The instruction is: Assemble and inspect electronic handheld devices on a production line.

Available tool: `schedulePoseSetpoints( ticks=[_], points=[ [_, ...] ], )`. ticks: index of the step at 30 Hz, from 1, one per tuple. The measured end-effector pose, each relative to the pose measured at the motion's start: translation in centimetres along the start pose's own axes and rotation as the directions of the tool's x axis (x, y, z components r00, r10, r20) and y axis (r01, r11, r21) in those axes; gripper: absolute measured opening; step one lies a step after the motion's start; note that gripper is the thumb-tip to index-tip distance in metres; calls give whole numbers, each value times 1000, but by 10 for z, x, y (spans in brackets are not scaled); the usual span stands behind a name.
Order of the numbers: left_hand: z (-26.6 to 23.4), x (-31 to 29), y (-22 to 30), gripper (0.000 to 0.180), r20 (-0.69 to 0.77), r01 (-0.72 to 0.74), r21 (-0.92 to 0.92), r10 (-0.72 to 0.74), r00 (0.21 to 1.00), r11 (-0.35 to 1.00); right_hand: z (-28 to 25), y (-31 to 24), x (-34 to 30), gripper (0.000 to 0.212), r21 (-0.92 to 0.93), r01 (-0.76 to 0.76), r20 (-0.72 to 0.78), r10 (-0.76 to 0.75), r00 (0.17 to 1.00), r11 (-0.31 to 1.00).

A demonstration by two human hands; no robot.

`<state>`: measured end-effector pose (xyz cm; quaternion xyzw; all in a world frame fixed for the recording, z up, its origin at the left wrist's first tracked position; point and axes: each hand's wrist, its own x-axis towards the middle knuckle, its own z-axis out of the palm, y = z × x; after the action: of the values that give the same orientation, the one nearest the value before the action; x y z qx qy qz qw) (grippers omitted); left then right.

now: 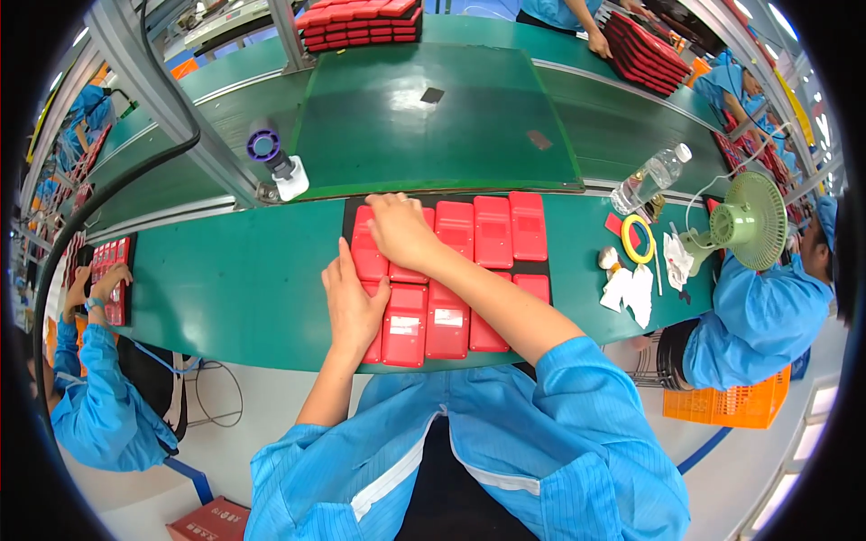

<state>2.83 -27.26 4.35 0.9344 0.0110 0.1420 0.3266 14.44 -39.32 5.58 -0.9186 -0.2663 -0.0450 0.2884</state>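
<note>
Red plastic device cases (456,230) lie in two rows, close together, on a black tray (532,268) in front of me. Some in the near row carry a white label, such as this red case (403,326). My right hand (401,233) reaches across to the far left part of the rows, its fingers bent over the top end of a red case there and covering much of it. Against the left side of the rows lies my left hand (354,305), fingers stretched out and thumb apart, partly covering the leftmost near case.
A purple-topped handheld fan (275,162) stands at the far left. Rightward are a water bottle (651,178), yellow tape roll (637,238), crumpled tissues (629,290) and a green fan (744,221). Co-workers sit on both sides. Beyond runs a green conveyor (433,135) with stacked red trays (361,25).
</note>
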Motion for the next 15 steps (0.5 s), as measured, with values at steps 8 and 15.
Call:
schedulePoseSetpoints(
  ticks=[8, 15],
  points=[
    [-1, 3, 0, 99, -46, -23, -67, 20, 999, 997, -10, 36, 3, 38, 467, -74, -63, 117, 991, 881],
    [-1, 4, 1, 100, -23, 2, -81, -4, 1000, 997, -5, 32, 6, 39, 173, -103, -19, 108, 994, 979]
  ],
)
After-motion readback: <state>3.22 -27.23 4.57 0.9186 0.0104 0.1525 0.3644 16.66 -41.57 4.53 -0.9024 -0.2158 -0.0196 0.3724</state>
